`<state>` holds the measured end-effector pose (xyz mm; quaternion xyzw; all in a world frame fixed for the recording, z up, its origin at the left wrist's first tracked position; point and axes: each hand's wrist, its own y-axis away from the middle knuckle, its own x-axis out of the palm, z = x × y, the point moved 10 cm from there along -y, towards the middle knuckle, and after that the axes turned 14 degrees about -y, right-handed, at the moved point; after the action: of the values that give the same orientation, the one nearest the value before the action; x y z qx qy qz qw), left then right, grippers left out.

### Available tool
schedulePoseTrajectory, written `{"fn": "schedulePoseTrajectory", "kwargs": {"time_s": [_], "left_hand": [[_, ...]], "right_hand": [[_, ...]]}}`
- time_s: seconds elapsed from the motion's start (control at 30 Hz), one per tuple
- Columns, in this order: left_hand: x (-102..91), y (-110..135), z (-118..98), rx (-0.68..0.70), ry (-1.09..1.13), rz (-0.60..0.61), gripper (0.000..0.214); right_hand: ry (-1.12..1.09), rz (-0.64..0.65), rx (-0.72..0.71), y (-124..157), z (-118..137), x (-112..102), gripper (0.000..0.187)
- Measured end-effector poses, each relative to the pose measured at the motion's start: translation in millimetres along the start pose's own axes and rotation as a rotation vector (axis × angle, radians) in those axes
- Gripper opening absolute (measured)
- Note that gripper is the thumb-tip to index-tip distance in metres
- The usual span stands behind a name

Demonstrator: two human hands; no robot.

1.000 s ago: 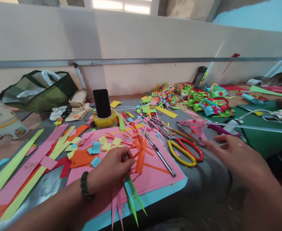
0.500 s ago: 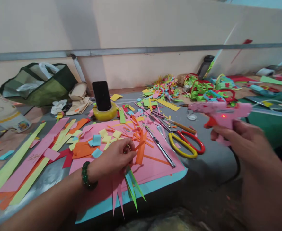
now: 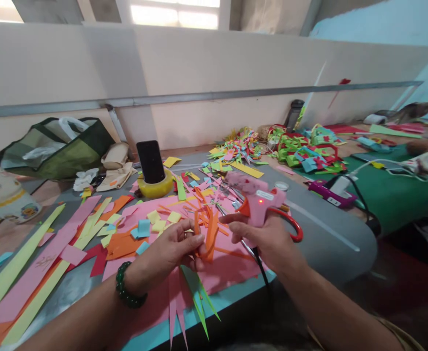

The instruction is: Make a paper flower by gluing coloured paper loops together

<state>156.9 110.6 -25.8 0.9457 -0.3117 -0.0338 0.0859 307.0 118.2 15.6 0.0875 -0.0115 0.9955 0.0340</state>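
Observation:
My right hand (image 3: 267,239) grips a pink hot glue gun (image 3: 260,207) with a lit red light, its nozzle pointing left over the paper pile. My left hand (image 3: 172,246), with a dark green bead bracelet, pinches a curled orange paper strip (image 3: 211,234). Below its fingers, pointed pink paper strips (image 3: 173,302) and pointed blue and green strips (image 3: 199,297) hang over the table edge; whether the hand holds these I cannot tell. Under both hands lies a pink paper sheet (image 3: 232,275) above a light blue sheet (image 3: 155,336). Scissors with a red handle (image 3: 292,224) are partly hidden behind my right hand.
A phone (image 3: 150,161) leans upright in a yellow tape roll (image 3: 157,185). Long paper strips (image 3: 49,258) lie at left beside a paper cup (image 3: 5,190). Behind are a green bag (image 3: 56,151) and heaped paper pieces (image 3: 239,146). A purple power strip (image 3: 331,195) sits at right.
My right hand has brought the glue gun left and slightly down, close to my left hand. The left hand still holds the orange strip, now more curled. The view has tilted up.

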Motion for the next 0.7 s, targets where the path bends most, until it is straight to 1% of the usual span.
{"fn": "schedulePoseTrajectory", "kwargs": {"time_s": [0.07, 0.13, 0.23, 0.33, 0.43, 0.6, 0.7], "left_hand": [[1.3, 0, 2, -0.007, -0.009, 0.004, 0.025], [2.3, 1, 1, -0.008, -0.003, 0.006, 0.026], [1.0, 4, -1, -0.023, -0.023, -0.022, 0.029], [-0.1, 6, -7, 0.001, -0.123, -0.051, 0.034], [0.2, 5, -10, 0.029, -0.205, -0.057, 0.027], [-6.8, 1, 0, -0.049, -0.283, -0.111, 0.032], [-5.9, 2, -1, -0.074, -0.328, -0.118, 0.037]], "right_hand": [[-0.015, 0.031, 0.016, 2, 0, 13, 0.025], [-0.002, 0.022, -0.001, 3, 1, 17, 0.025], [0.014, -0.023, -0.027, 3, 1, 13, 0.026], [0.044, -0.055, -0.046, 3, 1, 9, 0.025], [0.061, -0.039, -0.043, 4, -3, 10, 0.026], [0.078, -0.041, -0.028, 8, -7, 6, 0.027], [0.105, -0.061, -0.024, 9, -7, 3, 0.026]]}}
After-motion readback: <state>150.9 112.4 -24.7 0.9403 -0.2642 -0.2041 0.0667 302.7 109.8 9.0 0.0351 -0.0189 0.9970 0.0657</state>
